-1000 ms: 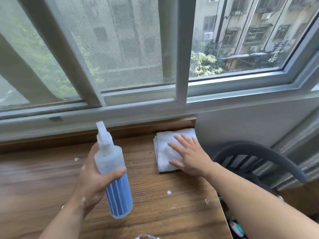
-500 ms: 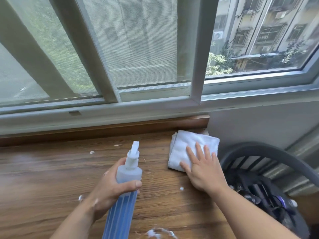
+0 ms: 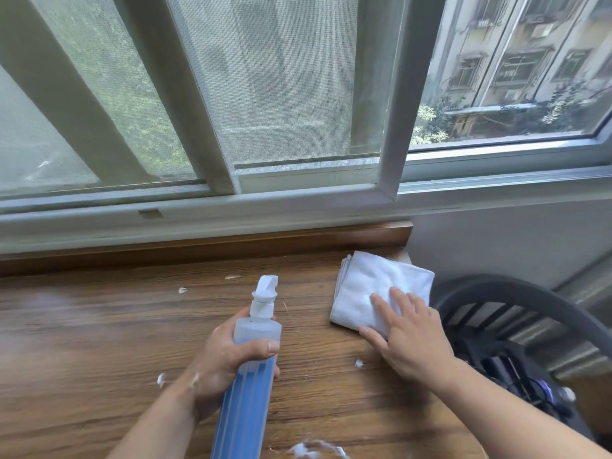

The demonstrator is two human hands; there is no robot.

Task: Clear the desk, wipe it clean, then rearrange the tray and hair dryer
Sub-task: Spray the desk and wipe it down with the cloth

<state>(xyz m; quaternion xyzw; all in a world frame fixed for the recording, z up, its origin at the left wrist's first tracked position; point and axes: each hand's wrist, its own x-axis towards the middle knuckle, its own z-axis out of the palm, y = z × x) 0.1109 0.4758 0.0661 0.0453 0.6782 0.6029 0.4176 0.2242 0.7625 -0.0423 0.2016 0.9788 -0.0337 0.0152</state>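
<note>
My left hand (image 3: 225, 362) grips a clear spray bottle (image 3: 255, 346) with a blue lower half and white nozzle, held low over the wooden desk (image 3: 99, 342), nozzle pointing away toward the window. A folded white cloth (image 3: 371, 286) lies at the desk's far right corner. My right hand (image 3: 407, 336) rests flat on the cloth's near edge with straight, spread fingers. Small white scraps (image 3: 359, 363) are scattered on the desk, and a larger white clump (image 3: 314, 450) sits at the near edge. No tray or hair dryer is identifiable.
A window sill and sliding window frame (image 3: 298, 207) run along the back of the desk. To the right, beyond the desk edge, stands a dark chair (image 3: 516, 293) with dark items (image 3: 530, 389) piled on its seat.
The left hand lowered the spray bottle and tipped its nozzle forward toward the window. The right hand slid back to the cloth's near edge. The view shifted left and closer.
</note>
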